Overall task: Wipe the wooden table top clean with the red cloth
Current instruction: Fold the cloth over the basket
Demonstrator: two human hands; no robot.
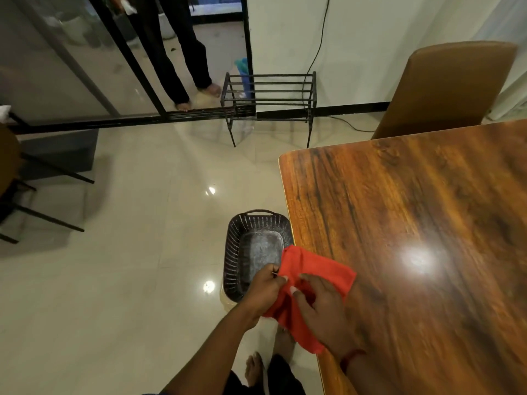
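Shiny wooden table spreads to the right of both hands (left hand, right hand), which pinch the red cloth at its near-left edge.

Both hands, left hand and right hand, hold the red cloth at the wooden table edge.

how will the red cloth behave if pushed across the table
Likely floppy: the red cloth creases and hangs off the table top. Probably light, as the left hand holds it by a fingertip pinch. It may slide yet bunch on that glossy surface.
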